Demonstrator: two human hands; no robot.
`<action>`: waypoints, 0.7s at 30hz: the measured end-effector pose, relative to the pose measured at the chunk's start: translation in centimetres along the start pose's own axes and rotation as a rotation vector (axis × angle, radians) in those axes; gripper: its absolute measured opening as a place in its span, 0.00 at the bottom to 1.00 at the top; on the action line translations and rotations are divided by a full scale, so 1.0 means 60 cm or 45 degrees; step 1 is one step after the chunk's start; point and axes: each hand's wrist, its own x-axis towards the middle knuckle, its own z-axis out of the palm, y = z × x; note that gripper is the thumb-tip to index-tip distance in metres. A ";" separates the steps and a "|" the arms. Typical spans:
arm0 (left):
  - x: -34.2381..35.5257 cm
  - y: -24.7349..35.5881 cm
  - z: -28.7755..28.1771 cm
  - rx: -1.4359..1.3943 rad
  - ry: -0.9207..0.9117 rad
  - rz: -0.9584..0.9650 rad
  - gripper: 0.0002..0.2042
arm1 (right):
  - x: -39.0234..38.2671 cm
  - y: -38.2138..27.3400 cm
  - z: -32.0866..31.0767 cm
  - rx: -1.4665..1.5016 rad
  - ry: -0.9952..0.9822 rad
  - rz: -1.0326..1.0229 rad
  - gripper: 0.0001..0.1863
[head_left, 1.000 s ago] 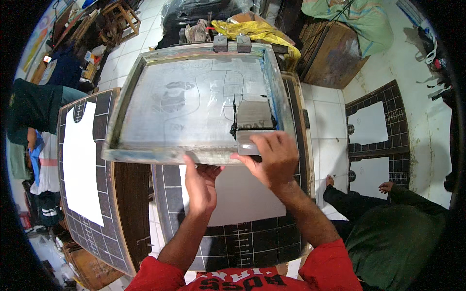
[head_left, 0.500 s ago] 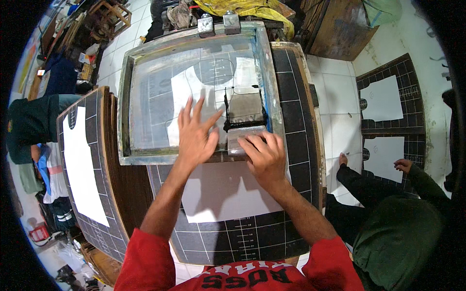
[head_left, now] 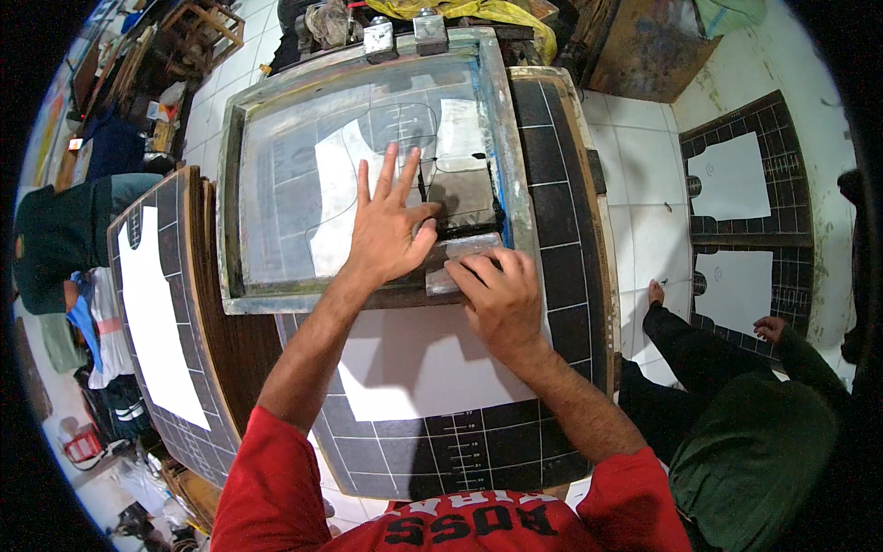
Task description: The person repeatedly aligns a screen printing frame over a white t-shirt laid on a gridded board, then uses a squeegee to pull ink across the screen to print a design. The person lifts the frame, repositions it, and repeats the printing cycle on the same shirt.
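While the left hand (head_left: 391,235) spreads open, fingers apart, over the framed mesh screen (head_left: 276,302), left of the black ink (head_left: 460,234), the right hand (head_left: 504,299) is clamped on a pale squeegee block (head_left: 443,280) at the screen's near right. Beneath, a white sheet (head_left: 432,382) lies on a black gridded board (head_left: 543,442), its near part uncovered.

A screen-printing workshop: a mesh screen (head_left: 276,202) in a worn, colour-stained frame (head_left: 517,166) bears black ink (head_left: 502,207) and, at its near edge, a squeegee (head_left: 443,283). White cut fabric pieces (head_left: 161,322) lie on black gridded boards (head_left: 563,216), one atop a thick stack of boards (head_left: 230,340). The floor (head_left: 635,175) is tiled, the wall (head_left: 832,156) stained.
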 end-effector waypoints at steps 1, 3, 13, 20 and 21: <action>-0.014 -0.004 -0.002 -0.044 0.092 -0.042 0.18 | 0.005 0.000 -0.003 -0.012 0.019 -0.018 0.23; -0.057 -0.008 -0.010 -0.190 0.327 -0.232 0.13 | 0.023 0.000 -0.011 -0.007 0.045 -0.050 0.23; -0.319 0.043 -0.003 0.145 0.169 -0.587 0.36 | 0.120 -0.006 -0.034 -0.188 -0.153 -0.139 0.11; -0.314 0.030 0.018 0.118 0.262 -0.580 0.38 | 0.135 0.010 -0.013 -0.260 -0.289 -0.092 0.15; -0.314 0.030 0.018 0.117 0.268 -0.576 0.38 | 0.157 0.025 -0.005 -0.277 -0.278 -0.096 0.16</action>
